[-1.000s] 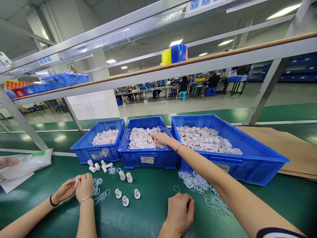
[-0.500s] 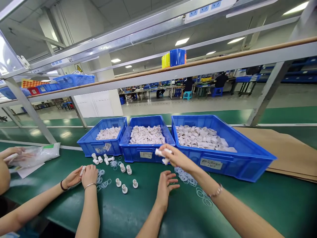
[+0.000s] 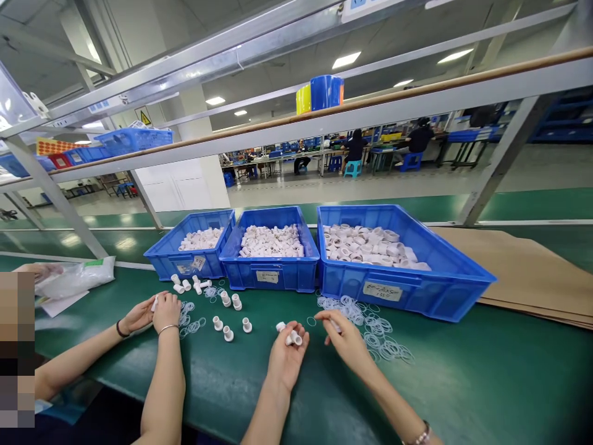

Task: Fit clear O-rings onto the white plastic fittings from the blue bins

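Note:
My left hand (image 3: 283,355) is palm up above the green tabletop, its fingers curled round a few white plastic pipe fittings (image 3: 293,338). To its right, my right hand (image 3: 347,340) has its fingers bent over a white fitting (image 3: 335,326), mostly hidden by them. A single clear rubber ring (image 3: 311,321) shows just off the right fingertips; whether they touch it I cannot tell. More thin rings (image 3: 386,346) lie in a loose pile beyond and beside the right hand. Several white flanged fittings (image 3: 228,334) stand upright to the left of my left hand.
Three blue bins (image 3: 269,278) of white parts line the back of the table. Brown cardboard sheets (image 3: 523,259) lie at right. On the left, a co-worker's hands (image 3: 155,312) hold a small white piece near another ring pile (image 3: 189,321). A shelf rail (image 3: 259,136) crosses above.
My right hand has come down from the middle bin's front to beside the rings. My left hand, empty before, now holds white fittings. The view has shifted slightly.

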A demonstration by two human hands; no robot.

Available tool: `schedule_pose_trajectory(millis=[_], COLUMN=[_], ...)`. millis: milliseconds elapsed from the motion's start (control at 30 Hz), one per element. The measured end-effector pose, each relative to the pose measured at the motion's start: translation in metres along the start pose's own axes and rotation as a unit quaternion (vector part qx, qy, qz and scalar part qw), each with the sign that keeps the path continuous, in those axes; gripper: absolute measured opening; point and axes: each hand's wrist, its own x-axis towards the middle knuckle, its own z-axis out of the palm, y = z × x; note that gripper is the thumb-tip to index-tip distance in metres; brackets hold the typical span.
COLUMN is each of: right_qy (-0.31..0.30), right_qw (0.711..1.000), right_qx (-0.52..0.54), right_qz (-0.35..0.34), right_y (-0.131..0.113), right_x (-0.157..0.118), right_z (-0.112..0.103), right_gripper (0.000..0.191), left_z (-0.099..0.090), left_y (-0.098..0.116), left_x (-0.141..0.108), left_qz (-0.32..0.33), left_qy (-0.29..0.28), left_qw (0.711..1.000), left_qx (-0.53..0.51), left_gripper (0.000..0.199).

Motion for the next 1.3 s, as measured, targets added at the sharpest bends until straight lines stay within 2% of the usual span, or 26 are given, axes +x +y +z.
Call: schedule_pose_trajectory(millis=[100,200,333,467,567,700,767,867,933,967,1067,1167,1233,1300], right_qy=[-0.013,-0.022,-0.040,-0.053,-0.066,-0.085,-0.071,-0.052,-0.049,-0.046,-0.037,-0.029,-0.025,-0.024], right_qw=[0.998,0.994,0.987,0.985,0.987,0.993,0.997,0.998,0.998,0.998,0.999,1.000,0.999,0.999], right_qx=[-0.057,-0.104,-0.150,-0.162,-0.144,-0.079,-0.017,0.040,0.037,0.032,0.015,0.005,0.005,0.008], right_qz=[-0.012,-0.024,-0.031,-0.033,-0.026,-0.020,-0.005,0.014,0.016,0.014,0.003,0.012,0.029,0.038], right_y=[0.027,0.040,0.043,0.038,0.030,0.018,0.014,0.011,0.009,0.008,0.006,0.005,0.006,0.007], right_x=[0.010,0.019,0.028,0.021,0.008,-0.006,-0.010,-0.013,-0.015,-0.016,-0.020,-0.023,-0.024,-0.024], right_z=[0.000,0.012,0.026,0.018,0.005,-0.009,-0.012,-0.012,-0.011,-0.011,-0.010,-0.010,-0.011,-0.012], right_gripper=[0.032,0.032,0.027,0.022,0.021,0.024,0.026,0.029,0.029,0.028,0.027,0.025,0.024,0.024], left_z=[-0.004,-0.007,-0.011,-0.013,-0.012,-0.010,-0.008,-0.004,0.000,0.002,0.005,0.001,-0.005,-0.011], left_y=[0.016,0.024,0.024,0.020,0.019,0.010,0.000,-0.007,0.005,0.018,0.075,0.128,0.145,0.146], left_x=[-0.008,-0.017,-0.024,-0.026,-0.026,-0.028,-0.029,-0.032,-0.036,-0.038,-0.044,-0.045,-0.042,-0.036], left_qz=[0.019,-0.001,-0.034,-0.010,-0.006,0.009,0.017,0.028,0.039,0.050,0.095,0.145,0.169,0.175], left_qy=[-0.035,-0.090,-0.137,-0.128,-0.137,-0.165,-0.156,-0.132,-0.129,-0.130,-0.120,-0.116,-0.123,-0.133], left_qw=[0.997,0.983,0.957,0.952,0.943,0.899,0.882,0.874,0.873,0.874,0.877,0.865,0.851,0.838], left_qx=[0.071,0.163,0.255,0.279,0.302,0.407,0.445,0.468,0.469,0.466,0.456,0.467,0.483,0.500], left_gripper=[0.018,0.030,0.038,0.037,0.046,0.056,0.058,0.054,0.054,0.054,0.050,0.031,0.026,0.031])
